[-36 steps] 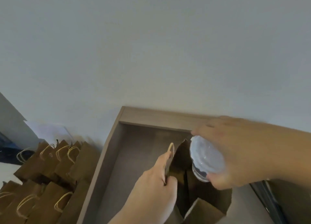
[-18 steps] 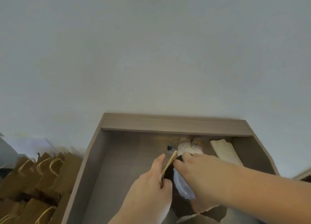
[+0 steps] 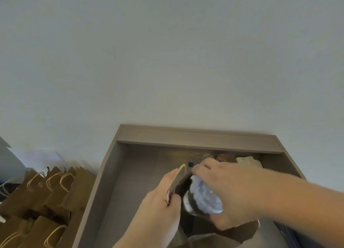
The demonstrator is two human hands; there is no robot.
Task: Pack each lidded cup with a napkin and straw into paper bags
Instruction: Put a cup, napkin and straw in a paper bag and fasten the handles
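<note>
1. Closest to the person is the open paper bag (image 3: 230, 233). It stands in a wooden tray (image 3: 195, 138) with its mouth gaping upward.
2. The left hand (image 3: 158, 206) has the bag's left rim and its handle pinched between thumb and fingers, pulling that side out so the mouth is wide.
3. The right hand (image 3: 232, 195) is wrapped round the lidded cup (image 3: 202, 197), a clear cup with a white lid. The cup is tilted and sits right at the bag's mouth, partly down inside. I can't tell how deep it is or whether the base is touching anything.
4. So I'd call this step 1 of 3 for this bag: the cup going in. To me the next move needs the cup straightened upright and lowered to the bottom before the fingers let go. If it drops at this tilt, it could land on its side.
5. At the back of the tray, well apart from the bag, there's a napkin stack (image 3: 249, 161), or at least something pale and folded. Beside it is a small colourful thing (image 3: 221, 157), too blurry to name. I can't spot a straw.
6. Off to the left, outside the tray, is a crowd of spare brown bags (image 3: 55, 192) with handles. Past everything is a bare wall (image 3: 167, 52).
</note>
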